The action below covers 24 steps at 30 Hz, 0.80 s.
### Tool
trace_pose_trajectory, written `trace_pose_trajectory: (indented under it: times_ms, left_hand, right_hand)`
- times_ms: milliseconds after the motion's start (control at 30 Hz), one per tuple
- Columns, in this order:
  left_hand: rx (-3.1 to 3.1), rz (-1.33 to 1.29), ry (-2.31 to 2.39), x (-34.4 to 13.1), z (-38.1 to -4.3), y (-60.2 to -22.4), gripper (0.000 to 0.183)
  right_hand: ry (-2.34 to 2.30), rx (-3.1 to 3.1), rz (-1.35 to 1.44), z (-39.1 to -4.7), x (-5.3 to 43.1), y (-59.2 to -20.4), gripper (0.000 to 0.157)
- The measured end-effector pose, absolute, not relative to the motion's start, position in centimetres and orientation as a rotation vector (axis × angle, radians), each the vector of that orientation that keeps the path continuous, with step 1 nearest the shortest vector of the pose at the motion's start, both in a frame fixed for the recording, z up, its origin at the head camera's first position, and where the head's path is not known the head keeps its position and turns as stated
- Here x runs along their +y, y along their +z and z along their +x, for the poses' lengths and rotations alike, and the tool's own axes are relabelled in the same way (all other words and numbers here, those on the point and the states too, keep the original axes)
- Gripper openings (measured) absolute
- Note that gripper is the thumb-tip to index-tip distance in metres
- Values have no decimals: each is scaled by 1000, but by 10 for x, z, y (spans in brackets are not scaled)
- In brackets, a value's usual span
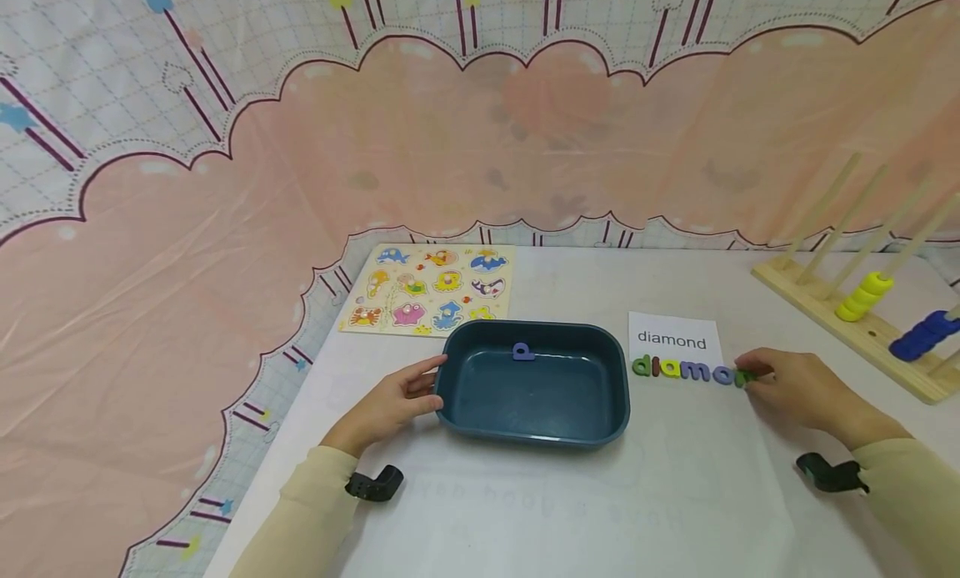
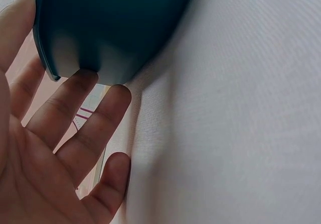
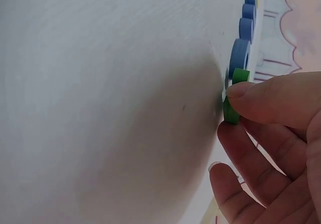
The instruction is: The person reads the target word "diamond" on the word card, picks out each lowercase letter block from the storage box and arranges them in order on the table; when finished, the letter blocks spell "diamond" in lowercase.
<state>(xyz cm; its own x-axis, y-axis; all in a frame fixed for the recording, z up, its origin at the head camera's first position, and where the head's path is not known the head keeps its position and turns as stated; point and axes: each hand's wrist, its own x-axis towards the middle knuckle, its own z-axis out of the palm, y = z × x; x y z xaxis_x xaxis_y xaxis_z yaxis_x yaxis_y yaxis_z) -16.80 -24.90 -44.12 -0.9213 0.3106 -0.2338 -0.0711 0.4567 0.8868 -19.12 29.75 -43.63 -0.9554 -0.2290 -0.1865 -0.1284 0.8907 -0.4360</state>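
In the head view, my left hand (image 1: 390, 403) is at the left end of a dark teal tray (image 1: 532, 432), its fingertips touching the end wall. The left wrist view shows those fingers (image 2: 83, 138) spread and only slightly bent against the tray (image 2: 115, 28). One purple letter (image 1: 522, 353) lies inside the tray, against its far wall. My right hand (image 1: 798, 390) pinches a green letter (image 1: 742, 378), mostly covered by the fingertips, at the right end of a row of colourful letters (image 1: 694, 371) reading "diamo". The row lies below a white card (image 1: 672, 328) printed "diamond".
Behind the tray lies a sea-animal peg puzzle board (image 1: 427, 290). At the right, a wooden peg stand (image 1: 855, 328) carries yellow rings (image 1: 865, 296) and blue rings (image 1: 924, 336). A patterned cloth (image 1: 465, 153) hangs behind the white table (image 1: 562, 511).
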Motion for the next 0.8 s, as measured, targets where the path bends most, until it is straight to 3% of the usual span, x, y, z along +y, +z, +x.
trace_pose_trajectory:
  times_ms: [800]
  left_hand:
    - [2346,206,1457,-250,-168,-443,67]
  right_hand:
    - [-637,2843,-304,-192,293,-437,40]
